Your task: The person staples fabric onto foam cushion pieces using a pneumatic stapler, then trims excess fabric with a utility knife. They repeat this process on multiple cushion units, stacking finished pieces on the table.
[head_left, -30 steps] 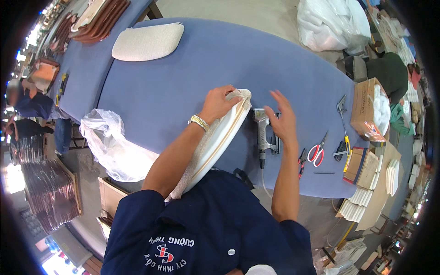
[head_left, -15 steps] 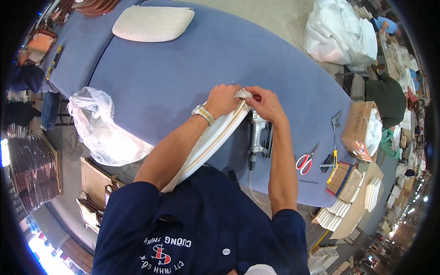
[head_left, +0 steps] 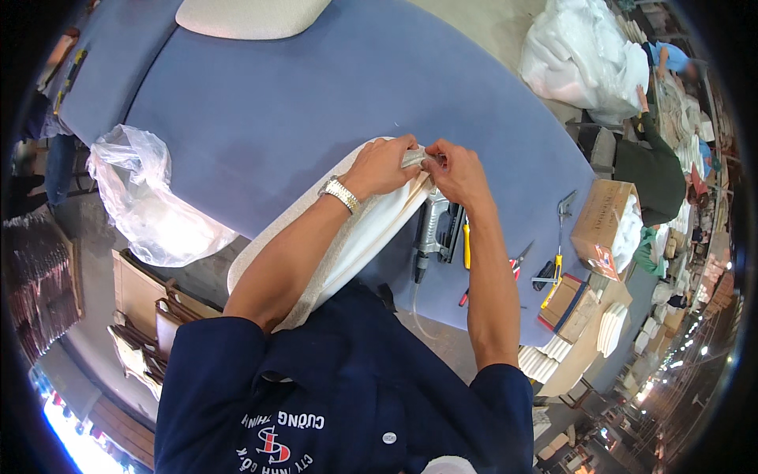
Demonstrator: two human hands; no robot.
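A curved padded panel (head_left: 371, 237) leans on edge against my body, with white padding and a thin tan edge strip showing. Beige fabric (head_left: 257, 254) covers its left side and is folded over at the far end. My left hand (head_left: 384, 166), with a watch at the wrist, pinches the folded fabric there. Right beside it, my right hand (head_left: 458, 171) grips the same corner with its fingers closed. An air staple gun (head_left: 429, 233) lies on the table to the right of the panel. Next to it is a yellow-handled tool (head_left: 467, 246). My right forearm partly hides red-handled scissors (head_left: 515, 267).
A beige padded panel (head_left: 253, 17) lies at the far edge of the blue-grey table (head_left: 276, 103). A clear plastic bag (head_left: 158, 205) hangs off the left side. At right stand a cardboard box (head_left: 604, 217) and a large white bag (head_left: 580, 59). A person (head_left: 651, 170) works beyond.
The panel has tilted, so more of its beige fabric side shows at the left. My hands stay at its far corner. The view has shifted, and the yellow-handled tool has come into sight.
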